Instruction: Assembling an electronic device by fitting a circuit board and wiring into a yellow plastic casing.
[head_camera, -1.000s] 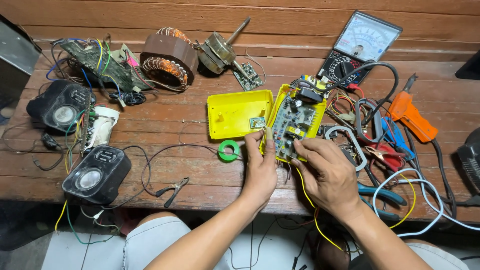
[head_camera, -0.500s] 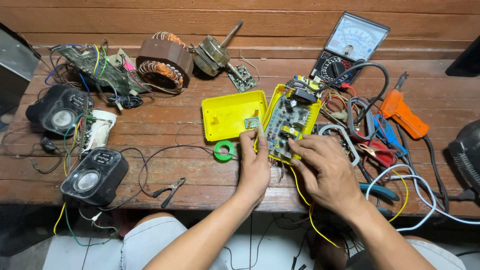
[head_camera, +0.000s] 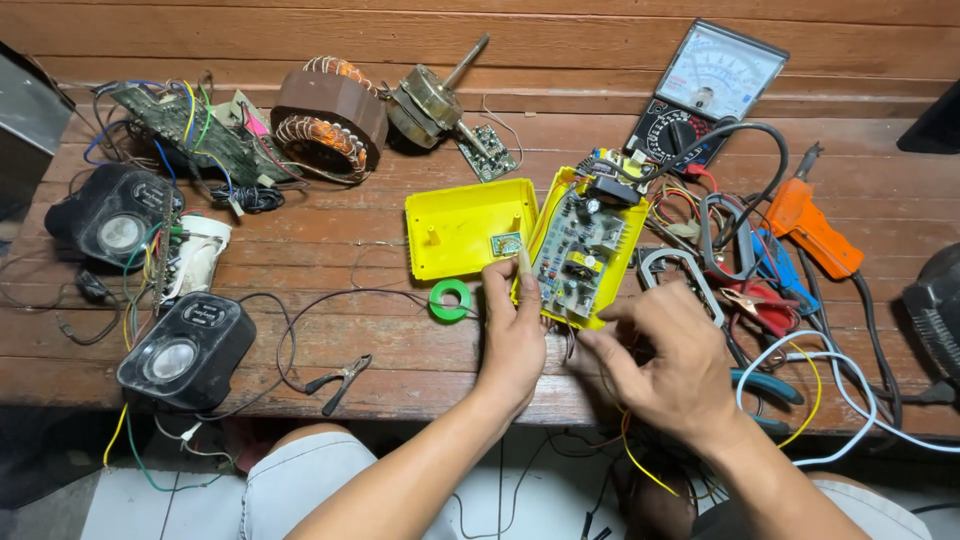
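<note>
Two hands are working at the centre of the frame: our left hand (head_camera: 515, 335) is pinching the lower left edge of the circuit board (head_camera: 578, 262), which is lying in its yellow case half (head_camera: 592, 250) on the wooden worktop (head_camera: 400, 340). Our right hand (head_camera: 665, 365) is curling narrowly around thin wires (partly hidden) just below the board. Green tape (head_camera: 449, 300) is sitting just left of the left hand.

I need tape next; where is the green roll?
In the head view, the green tape roll lies on the wooden bench just below the yellow lid, beside the left hand.
</note>
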